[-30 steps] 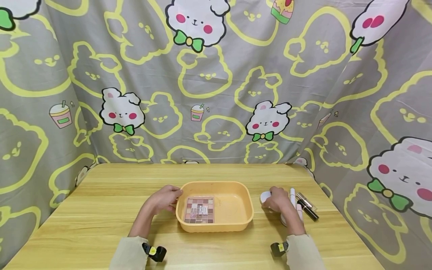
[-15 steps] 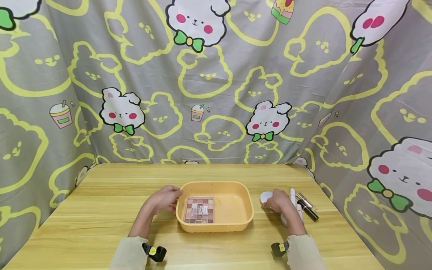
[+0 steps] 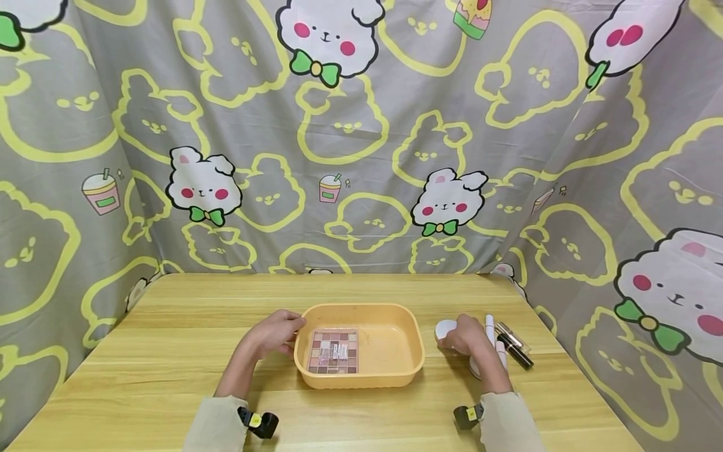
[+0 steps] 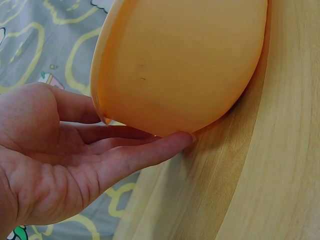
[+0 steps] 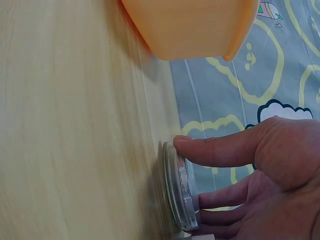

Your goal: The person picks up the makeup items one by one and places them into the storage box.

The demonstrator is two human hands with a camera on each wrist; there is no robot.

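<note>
A yellow plastic basin [image 3: 395,378] stands mid-table, an eyeshadow palette [image 3: 333,351] lying flat in its left part. My left hand [image 3: 278,333] holds the basin's left end; in the left wrist view the thumb [image 4: 165,147] lies along the outer wall and the other fingers reach the rim. Right of the basin, my right hand [image 3: 467,336] grips a round, white-topped compact [image 3: 445,329] by its edge. The right wrist view shows the thumb [image 5: 215,151] on one side of the compact [image 5: 178,185] and fingers on the other, close over the table.
Beside my right forearm lie white tubes [image 3: 489,329], a black tube [image 3: 516,353] and a clear tube with a gold-toned part [image 3: 511,334]. Another round item [image 3: 475,370] shows partly under the forearm. A patterned curtain [image 3: 361,188] surrounds the wooden table [image 3: 226,295].
The fingers of my right hand have shifted slightly on the compact's edge. The left hand, basin and palette stay in place.
</note>
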